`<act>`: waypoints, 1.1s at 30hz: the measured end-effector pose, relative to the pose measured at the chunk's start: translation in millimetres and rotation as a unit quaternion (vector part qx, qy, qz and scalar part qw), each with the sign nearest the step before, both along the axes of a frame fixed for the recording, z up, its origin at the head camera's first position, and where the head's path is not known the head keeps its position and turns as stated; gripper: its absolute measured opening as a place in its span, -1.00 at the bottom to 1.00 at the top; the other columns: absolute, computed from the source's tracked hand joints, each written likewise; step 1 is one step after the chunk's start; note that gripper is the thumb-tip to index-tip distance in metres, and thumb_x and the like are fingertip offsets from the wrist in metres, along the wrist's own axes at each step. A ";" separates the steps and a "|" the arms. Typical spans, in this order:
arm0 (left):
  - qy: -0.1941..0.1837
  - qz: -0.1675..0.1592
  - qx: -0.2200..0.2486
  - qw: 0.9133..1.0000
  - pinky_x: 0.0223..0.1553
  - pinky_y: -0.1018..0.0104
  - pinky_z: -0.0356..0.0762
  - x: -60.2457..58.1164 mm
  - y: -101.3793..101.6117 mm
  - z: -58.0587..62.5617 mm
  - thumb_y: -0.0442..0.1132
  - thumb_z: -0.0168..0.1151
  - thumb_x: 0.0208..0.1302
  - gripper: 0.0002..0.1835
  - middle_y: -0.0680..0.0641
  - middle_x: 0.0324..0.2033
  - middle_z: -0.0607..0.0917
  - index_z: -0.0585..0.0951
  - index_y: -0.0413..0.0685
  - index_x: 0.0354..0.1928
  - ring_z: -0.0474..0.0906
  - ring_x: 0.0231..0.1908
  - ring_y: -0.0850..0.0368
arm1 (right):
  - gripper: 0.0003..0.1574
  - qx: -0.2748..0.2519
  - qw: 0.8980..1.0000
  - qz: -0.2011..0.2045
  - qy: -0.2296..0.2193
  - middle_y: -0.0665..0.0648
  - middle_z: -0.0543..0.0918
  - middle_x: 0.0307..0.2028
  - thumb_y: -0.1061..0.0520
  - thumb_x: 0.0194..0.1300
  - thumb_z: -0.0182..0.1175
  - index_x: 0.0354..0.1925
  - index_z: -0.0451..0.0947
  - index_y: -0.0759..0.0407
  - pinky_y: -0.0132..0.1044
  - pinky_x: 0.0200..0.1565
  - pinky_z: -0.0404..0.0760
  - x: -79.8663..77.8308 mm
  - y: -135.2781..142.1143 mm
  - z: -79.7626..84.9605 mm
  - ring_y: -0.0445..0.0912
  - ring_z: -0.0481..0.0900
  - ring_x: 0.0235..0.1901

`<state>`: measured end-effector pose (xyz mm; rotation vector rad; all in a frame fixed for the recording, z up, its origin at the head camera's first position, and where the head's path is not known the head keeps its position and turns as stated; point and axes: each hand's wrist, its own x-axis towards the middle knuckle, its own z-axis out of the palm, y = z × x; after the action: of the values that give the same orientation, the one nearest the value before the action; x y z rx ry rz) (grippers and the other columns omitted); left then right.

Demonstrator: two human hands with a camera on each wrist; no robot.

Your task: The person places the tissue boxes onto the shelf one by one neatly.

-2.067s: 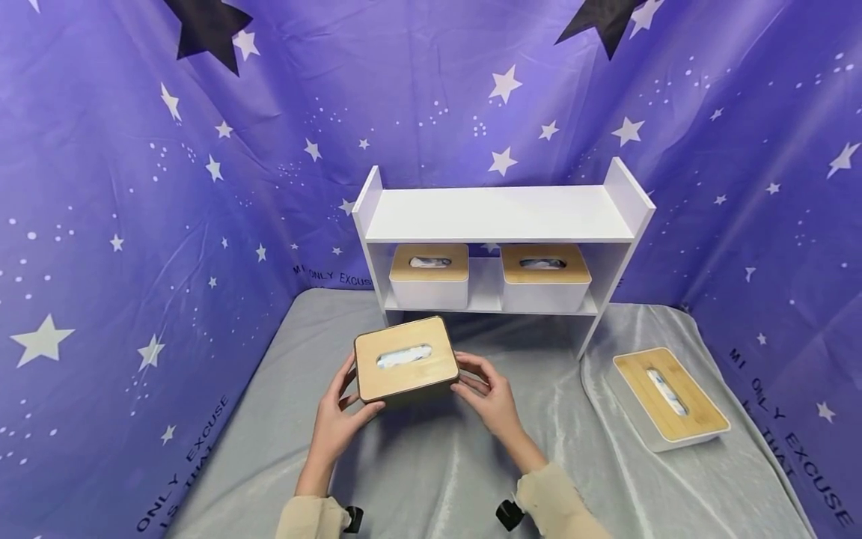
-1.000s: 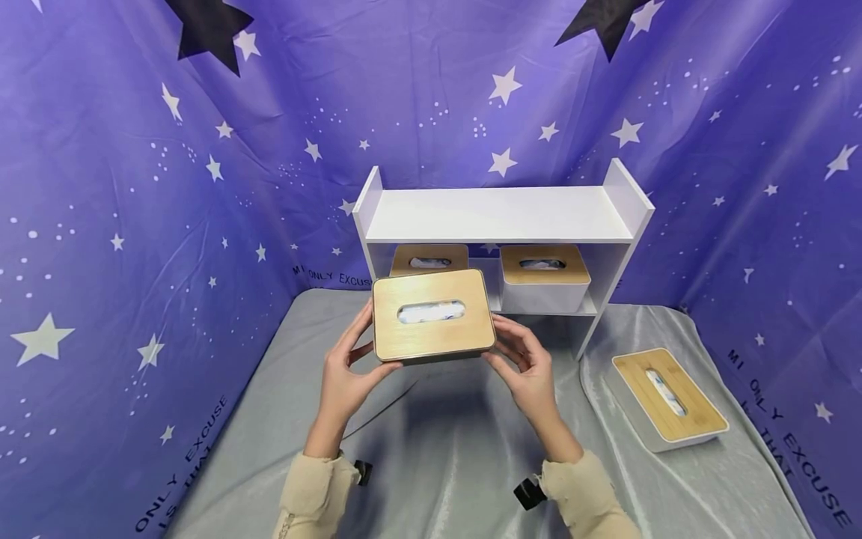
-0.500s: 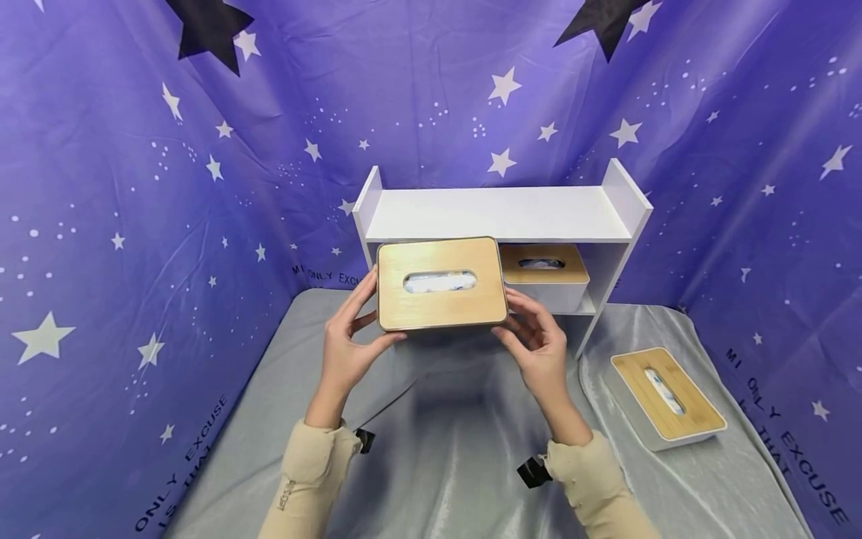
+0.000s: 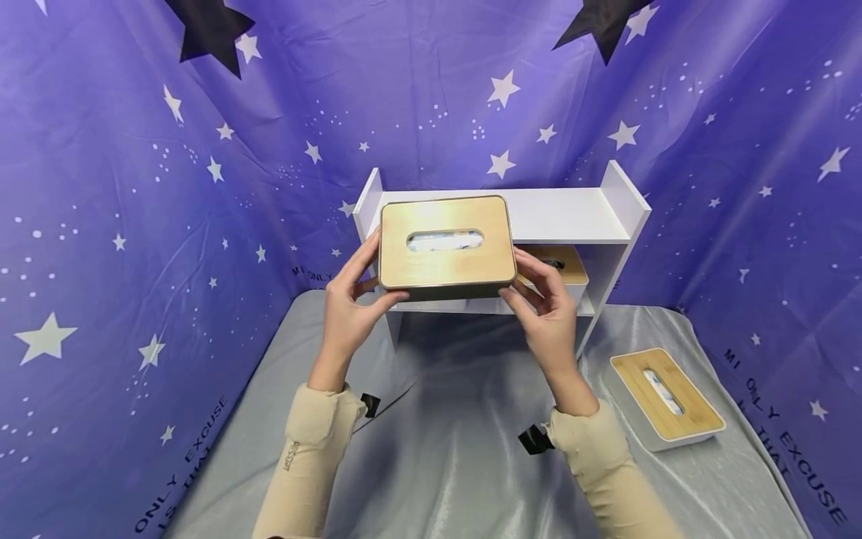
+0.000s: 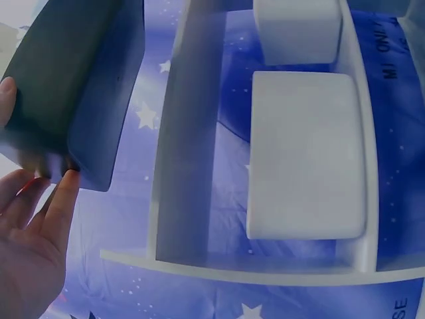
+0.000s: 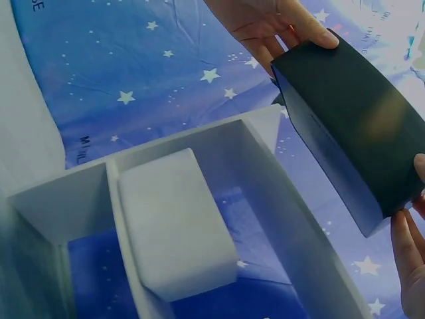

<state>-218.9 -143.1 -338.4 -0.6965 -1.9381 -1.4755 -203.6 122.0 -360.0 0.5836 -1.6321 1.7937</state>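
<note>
The left hand (image 4: 346, 313) and right hand (image 4: 552, 329) are holding the dark box (image 4: 444, 268) between them, each grip clasping one end. It is hanging in the air, apart from the shelf (image 4: 566, 213). Two white boxes (image 5: 305, 156) are sitting inside the shelf; another white box (image 4: 649, 419) is resting on grey cloth (image 4: 458, 457).

Open room spans the white shelf's top board (image 4: 562, 213) between raised end panels (image 4: 625, 201); white rectangular boxes (image 5: 305, 156) obstruct below.

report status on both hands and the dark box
Left hand and right hand gripping dark box by its ends. Box in midair, apart from shelf. Nothing seen in its way.
</note>
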 end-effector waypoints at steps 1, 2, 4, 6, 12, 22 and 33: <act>-0.004 -0.001 0.000 1.000 0.03 0.49 0.67 -2.0 0.8 2.5 -0.48 0.54 -0.06 -0.07 -0.05 0.42 0.42 0.39 -0.05 0.44 0.49 0.32 0.01 | -0.41 0.001 1.000 -0.005 -0.001 -0.04 0.62 0.19 0.54 0.17 0.27 0.19 0.47 0.45 -0.42 0.14 0.64 -1.4 0.3 2.5 -0.15 0.61 0.15; -0.008 -0.002 0.001 1.000 0.02 0.49 0.67 -4.2 1.5 4.7 -0.47 0.54 -0.04 -0.08 -0.04 0.42 0.43 0.39 -0.03 0.44 0.49 0.31 0.02 | -0.41 0.004 1.000 -0.012 -0.002 -0.05 0.62 0.18 0.53 0.17 0.27 0.20 0.48 0.44 -0.42 0.14 0.64 -3.1 0.6 4.8 -0.15 0.61 0.15; -0.016 -0.005 0.002 1.000 0.02 0.49 0.67 -9.0 2.9 8.4 -0.45 0.53 -0.01 -0.10 -0.01 0.42 0.43 0.39 -0.01 0.44 0.50 0.31 0.05 | -0.41 0.005 1.000 -0.018 -0.004 -0.05 0.63 0.16 0.51 0.18 0.28 0.21 0.49 0.41 -0.44 0.13 0.64 -6.8 1.3 8.8 -0.16 0.62 0.13; -0.027 -0.008 0.003 1.000 0.01 0.49 0.67 -13.8 4.5 11.2 -0.42 0.51 0.03 -0.12 0.02 0.41 0.45 0.39 0.03 0.44 0.50 0.30 0.08 | -0.41 0.006 1.000 -0.021 -0.006 -0.05 0.64 0.15 0.49 0.20 0.29 0.21 0.50 0.38 -0.44 0.12 0.64 -10.5 2.1 12.0 -0.16 0.63 0.12; -0.062 -0.006 0.005 0.998 -0.03 0.52 0.67 -24.3 7.5 13.6 -0.34 0.51 0.09 -0.16 0.06 0.37 0.50 0.41 0.15 0.43 0.54 0.25 0.13 | -0.42 0.014 0.999 -0.033 -0.022 -0.09 0.67 0.07 0.43 0.22 0.31 0.22 0.53 0.32 -0.46 0.10 0.65 -19.2 4.5 14.8 -0.17 0.65 0.07; -0.121 0.022 0.005 0.992 0.13 0.19 0.67 -29.4 12.4 19.7 -0.37 0.49 0.10 -0.21 -0.05 0.36 0.51 0.43 0.02 0.42 0.53 0.29 0.04 | -0.45 0.020 0.998 -0.048 -0.040 -0.11 0.69 0.00 0.36 0.23 0.34 0.20 0.57 0.26 -0.44 0.10 0.66 -30.9 4.9 14.4 -0.21 0.67 0.01; -0.134 0.042 0.047 0.989 0.18 0.02 0.62 -18.0 25.3 38.9 -0.38 0.42 0.19 -0.36 -0.18 0.31 0.54 0.49 -0.19 0.34 0.55 0.26 -0.08 | -0.54 0.019 0.996 -0.069 -0.046 0.27 0.66 0.13 0.32 0.25 0.34 0.12 0.55 0.37 -0.52 0.01 0.67 -40.1 -0.3 17.3 -0.27 0.66 0.00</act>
<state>-236.9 -117.8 -299.5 -0.3841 -2.0506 -1.6645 -243.7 121.7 -342.8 0.4003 -1.7276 1.7132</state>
